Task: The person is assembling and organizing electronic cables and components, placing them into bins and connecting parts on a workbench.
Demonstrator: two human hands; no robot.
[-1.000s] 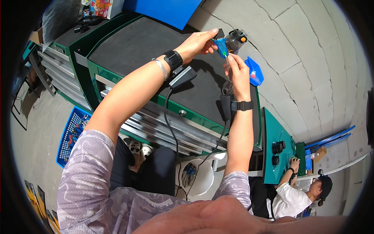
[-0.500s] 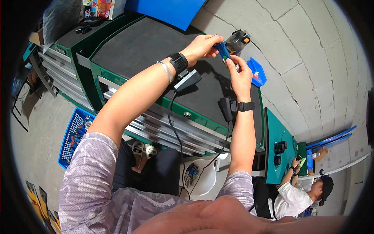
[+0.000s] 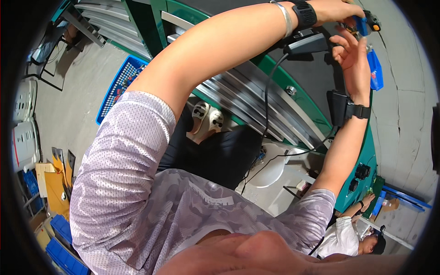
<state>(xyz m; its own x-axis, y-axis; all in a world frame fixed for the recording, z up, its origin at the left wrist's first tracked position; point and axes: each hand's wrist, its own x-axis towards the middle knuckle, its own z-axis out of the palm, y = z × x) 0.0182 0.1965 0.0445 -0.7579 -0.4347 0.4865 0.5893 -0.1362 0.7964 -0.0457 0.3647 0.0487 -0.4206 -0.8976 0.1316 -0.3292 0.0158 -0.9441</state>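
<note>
At the far right end of the dark worktop, my left hand (image 3: 337, 10) reaches over with its fingers closed on a blue elongated piece (image 3: 361, 26). Its exact kind does not show. Just below it, my right hand (image 3: 355, 66) is turned palm up, fingers loosely bent and apart, holding nothing visible. The right thumb tip comes close to the lower end of the blue piece; whether they touch I cannot tell. A bottle with a black and orange cap (image 3: 372, 21) stands right behind the blue piece, partly hidden.
Beside my right hand is a blue open bin (image 3: 376, 71). The green cabinet's drawers (image 3: 238, 98) face me, with a white bucket (image 3: 270, 172) below. A blue basket (image 3: 110, 94) of tools is on the floor at left. Cables (image 3: 267, 91) hang from both wrists. A co-worker (image 3: 341, 236) sits at lower right.
My view has swung, so worktop and hands sit higher and farther right. My right hand's fingers have come off the blue piece and spread; my left hand still grips it.
</note>
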